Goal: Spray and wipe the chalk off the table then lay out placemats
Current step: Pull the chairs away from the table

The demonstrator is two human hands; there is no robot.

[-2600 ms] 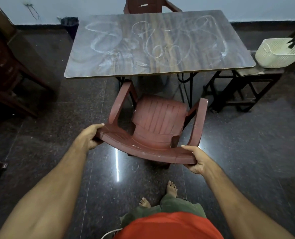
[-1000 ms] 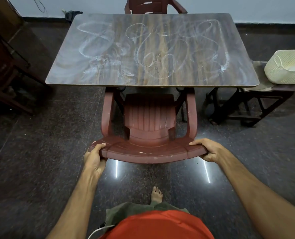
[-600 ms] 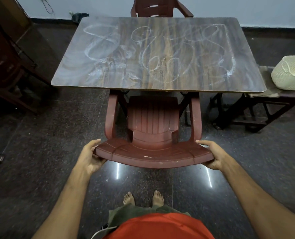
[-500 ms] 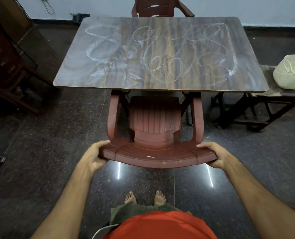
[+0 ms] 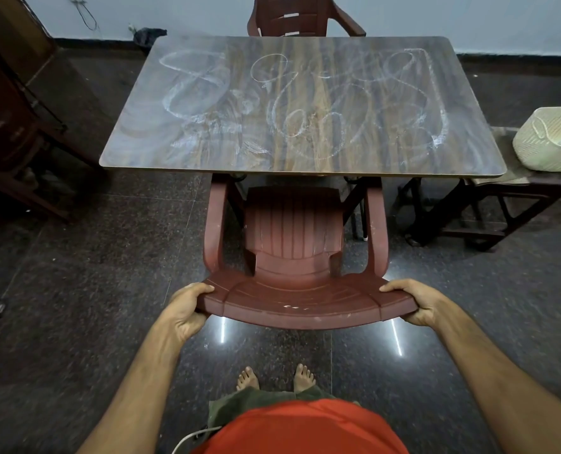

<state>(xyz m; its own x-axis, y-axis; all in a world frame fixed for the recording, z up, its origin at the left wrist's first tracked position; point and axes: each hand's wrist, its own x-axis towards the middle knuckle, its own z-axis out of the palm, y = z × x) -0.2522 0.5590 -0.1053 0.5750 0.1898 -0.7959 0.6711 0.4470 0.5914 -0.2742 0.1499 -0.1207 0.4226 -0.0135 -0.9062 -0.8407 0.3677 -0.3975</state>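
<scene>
While my left hand (image 5: 184,311) and right hand (image 5: 417,301) each clench a corner of the chair (image 5: 297,257) backrest, its arms just under the chalk-scrawled table (image 5: 300,106), I fear a shove could jolt it.

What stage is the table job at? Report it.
Done: nothing on the tabletop yet; the chalk scribbles cover the table unwiped. In hand: the left hand and right hand each grip a corner of the red chair, whose front sits under the table edge. Left: spraying, wiping and laying placemats; no spray bottle, cloth or placemats are in view.
</scene>
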